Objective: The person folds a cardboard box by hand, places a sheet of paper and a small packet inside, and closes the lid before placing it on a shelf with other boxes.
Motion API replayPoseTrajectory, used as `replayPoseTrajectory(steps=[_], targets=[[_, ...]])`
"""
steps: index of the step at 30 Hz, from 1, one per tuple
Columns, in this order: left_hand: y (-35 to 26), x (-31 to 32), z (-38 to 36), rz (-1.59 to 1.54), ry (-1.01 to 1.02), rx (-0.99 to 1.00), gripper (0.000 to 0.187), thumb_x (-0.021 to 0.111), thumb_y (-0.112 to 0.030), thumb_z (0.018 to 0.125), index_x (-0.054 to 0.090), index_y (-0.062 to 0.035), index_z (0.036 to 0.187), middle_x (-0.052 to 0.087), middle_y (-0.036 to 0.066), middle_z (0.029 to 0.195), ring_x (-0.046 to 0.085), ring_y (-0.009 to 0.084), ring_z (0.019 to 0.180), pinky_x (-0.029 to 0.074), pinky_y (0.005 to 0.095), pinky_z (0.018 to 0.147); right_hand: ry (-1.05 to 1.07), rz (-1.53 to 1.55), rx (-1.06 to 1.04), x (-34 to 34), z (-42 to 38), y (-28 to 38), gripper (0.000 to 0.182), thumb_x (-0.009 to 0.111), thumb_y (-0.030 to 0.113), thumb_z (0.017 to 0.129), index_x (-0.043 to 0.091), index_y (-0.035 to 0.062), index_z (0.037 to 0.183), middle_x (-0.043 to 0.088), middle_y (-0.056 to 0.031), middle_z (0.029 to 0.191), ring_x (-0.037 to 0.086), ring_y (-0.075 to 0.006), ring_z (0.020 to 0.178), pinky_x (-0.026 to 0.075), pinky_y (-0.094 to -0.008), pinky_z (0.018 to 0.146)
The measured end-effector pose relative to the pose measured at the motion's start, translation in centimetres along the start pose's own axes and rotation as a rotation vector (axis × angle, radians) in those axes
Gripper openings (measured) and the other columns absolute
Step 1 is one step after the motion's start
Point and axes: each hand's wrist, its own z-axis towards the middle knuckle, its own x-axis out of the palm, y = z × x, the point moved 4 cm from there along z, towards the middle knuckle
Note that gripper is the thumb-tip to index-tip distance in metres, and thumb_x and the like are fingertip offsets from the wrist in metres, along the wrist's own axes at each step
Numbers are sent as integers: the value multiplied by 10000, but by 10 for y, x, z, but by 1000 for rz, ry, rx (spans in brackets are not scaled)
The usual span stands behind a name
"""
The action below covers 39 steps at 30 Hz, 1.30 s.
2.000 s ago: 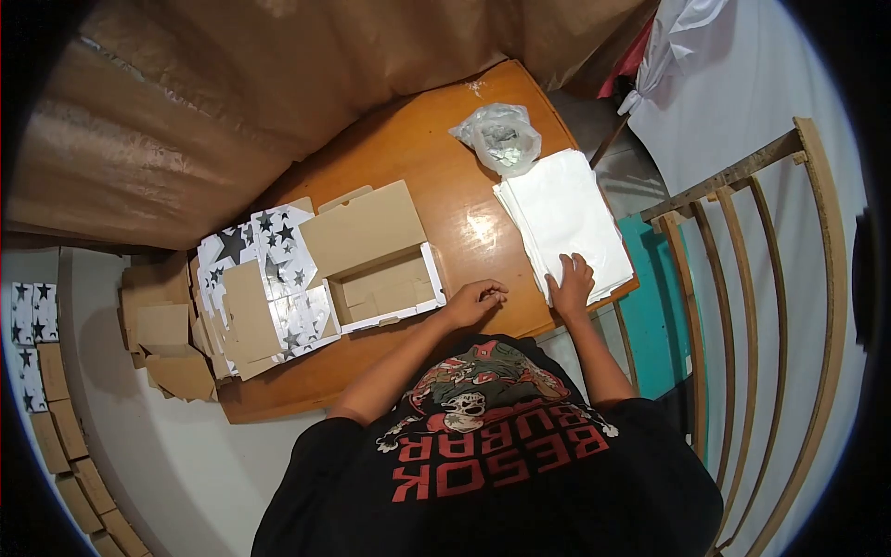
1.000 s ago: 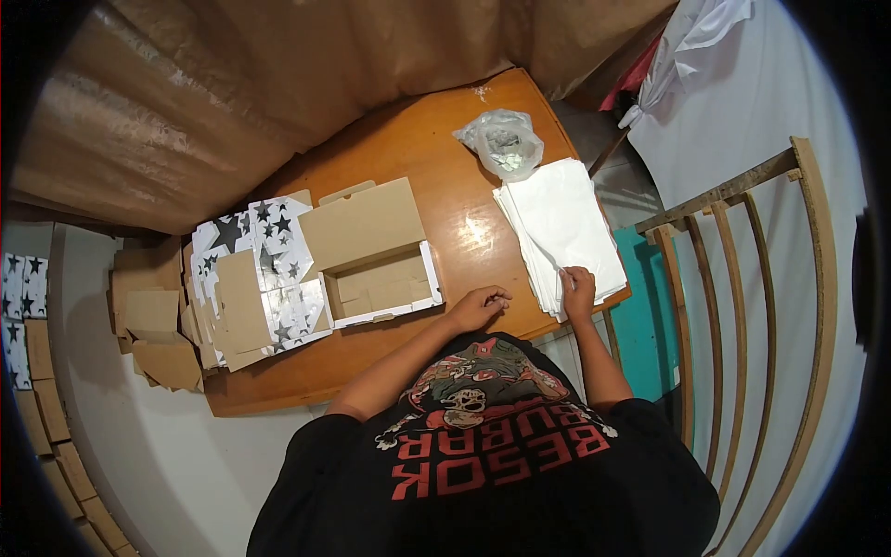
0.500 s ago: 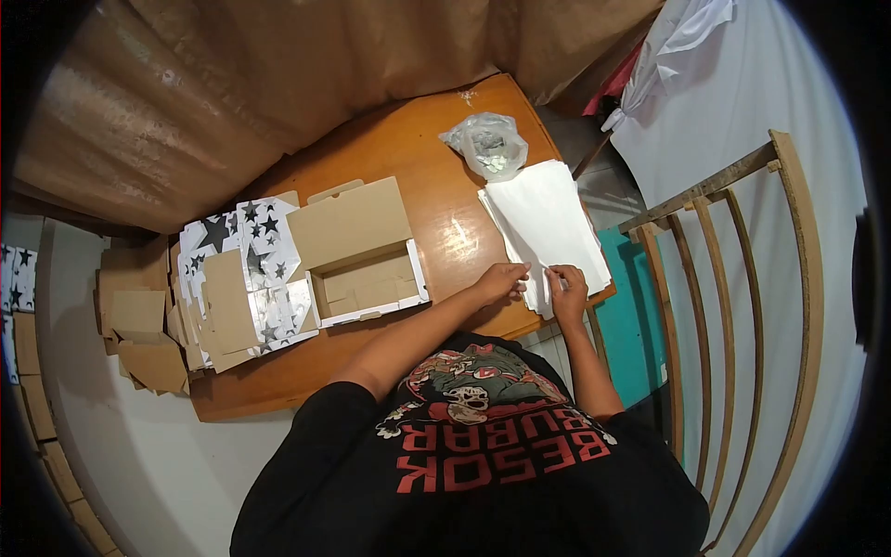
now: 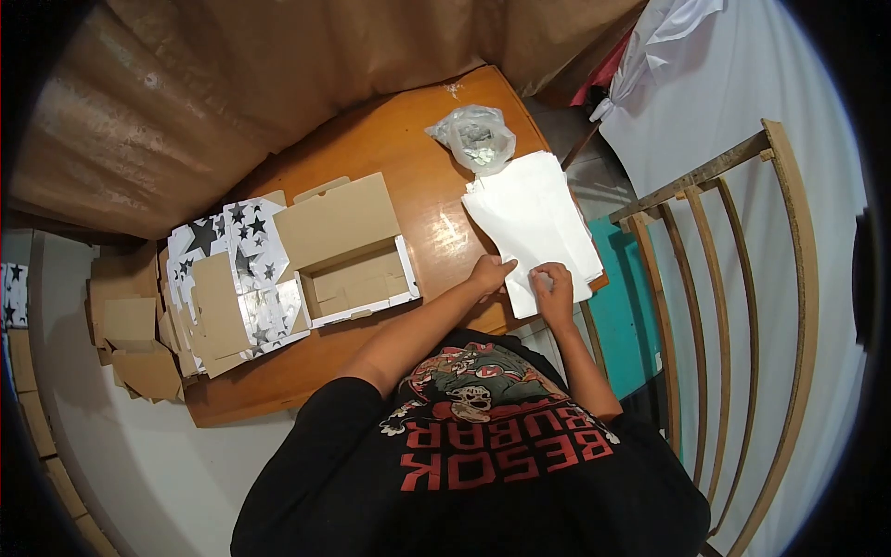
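Note:
A stack of white paper sheets lies at the right end of the table, its edges uneven. My left hand is closed at the left edge of the top sheet, thumb above the paper and fingers underneath. Over the near part of the sheets, my right hand has its fingers curled in toward the thumb; whether anything is pinched there is hidden. An open cardboard box with its lid raised sits left of my hands. Behind the stack is a clear plastic bag with small pale pieces inside.
Star-printed white cartons and flat brown cardboard are piled on the left of the wooden table. More brown boxes stand beyond the table's left end. A wooden slatted rack rises close on my right, by a teal surface.
The lifted, bent sheet edge between my hands now lies flatter on the stack. My hands have moved slightly apart. The whole view has shifted a little.

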Motion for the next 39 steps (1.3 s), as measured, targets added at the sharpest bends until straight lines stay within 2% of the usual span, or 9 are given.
replayPoseTrajectory(steps=[4, 9, 11, 13, 15, 18, 21, 30, 39], targets=[[0, -3, -11, -11, -104, -8, 301, 776, -286, 969, 749, 13, 977, 728, 74, 754, 588, 149, 486, 441, 322, 417, -4, -175, 87, -3, 9, -41, 313, 796, 214, 885, 718, 44, 1136, 634, -176, 1254, 568, -364, 1166, 453, -471, 1025], [1, -9, -14, -11, -156, -7, 374, 817, -220, 929, 717, 81, 1128, 772, 192, 1066, 747, 248, 875, 587, 359, 780, 42, -400, 289, -1, 20, -106, 778, 862, 299, 800, 537, 7, 1443, 527, -236, 1458, 523, -441, 1274, 412, -513, 1127], [27, -10, 9, 8, -163, 66, 378, 771, -250, 966, 709, 82, 1137, 770, 186, 1036, 747, 250, 868, 591, 365, 752, 66, -315, 400, -3, 24, -109, 910, 886, 255, 763, 436, -31, 1501, 530, -266, 1421, 506, -463, 1302, 406, -501, 1153], [20, -11, 10, 29, -172, 133, 391, 725, -281, 1003, 702, 82, 1145, 769, 180, 1007, 746, 251, 860, 595, 371, 723, 30, -295, 400, 0, 26, -120, 883, 892, 187, 749, 457, -14, 1491, 560, -237, 1352, 545, -410, 1244, 455, -470, 1090], [20, -10, 7, -42, -93, -175, 446, 582, -362, 1078, 690, 68, 1129, 750, 147, 961, 735, 242, 826, 603, 384, 670, -6, -271, 408, 1, 28, -130, 864, 897, 120, 734, 479, 3, 1480, 589, -208, 1282, 585, -356, 1186, 505, -439, 1028], [10, -5, -3, -280, -243, -182, 489, 460, -414, 1114, 685, 20, 1111, 723, 103, 934, 712, 228, 769, 601, 374, 617, -71, -129, 415, -4, 34, -137, 728, 864, 2, 731, 550, 16, 1388, 597, -107, 1076, 604, -245, 970, 534, -364, 901], [32, -19, 16, -255, -228, -71, 431, 480, -395, 1111, 689, -19, 1139, 722, 85, 962, 698, 210, 742, 611, 364, 628, -65, -111, 403, -7, 40, -135, 388, 845, 4, 768, 672, 19, 1116, 643, -83, 863, 627, -222, 789, 542, -362, 766], [29, -34, 16, -232, -319, -100, 301, 577, -235, 1073, 720, -1, 1196, 730, 88, 960, 703, 169, 729, 595, 288, 611, -97, -115, 397, -21, 49, -121, 194, 808, 115, 884, 670, -22, 881, 645, -93, 738, 597, -196, 688, 504, -363, 682], [17, -32, 14, -199, -311, -21, 224, 630, -194, 1052, 726, 3, 1005, 727, 81, 865, 678, 142, 706, 584, 278, 602, -225, -112, 351, -43, 41, -133, 193, 743, 160, 943, 732, -32, 931, 735, -132, 820, 659, -209, 741, 527, -373, 714]])
